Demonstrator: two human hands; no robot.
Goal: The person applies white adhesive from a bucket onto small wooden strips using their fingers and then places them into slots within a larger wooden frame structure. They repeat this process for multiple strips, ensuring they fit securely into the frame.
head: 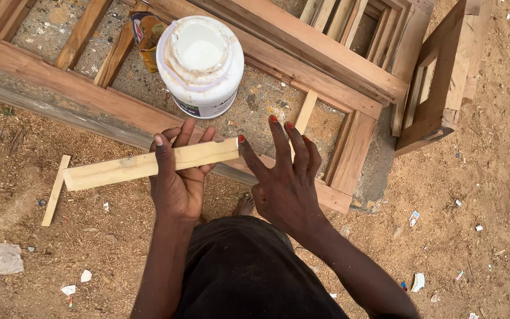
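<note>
The white plastic tub [200, 65] stands upright on the ground just beyond your hands, inside an opening of the large wooden frame [302, 59]. Its top is a round white lid or crust with smears around the rim; whether it is sealed or shows the contents you cannot tell. Tucked behind it, touching its left side, is a yellow and dark packet [147, 36], partly hidden by the tub.

Your left hand [177, 177] is wrapped around a pale wooden slat [149, 164], thumb over the front face and fingers curled up behind it, holding it nearly level and slightly raised at its right end. Your right hand [284, 177] is released and spread, gripping nothing; its thumb tip touches the slat's right end, and the fingertips carry red marks.

The ground is sandy earth covered with sawdust and wood shavings, littered with scraps of white paper and plastic. The frame lies flat on a rough concrete patch, its rails crossing the top of the view. A second, smaller wooden frame [444, 71] stands tilted on its edge at the right. A thin loose strip of wood [55, 192] lies on the sawdust under the slat's left end.

A bare foot [244, 205] peeks out between your forearms, mostly hidden by your dark garment [243, 272]. The frames run off the top edge, so their full shape is cut off.
</note>
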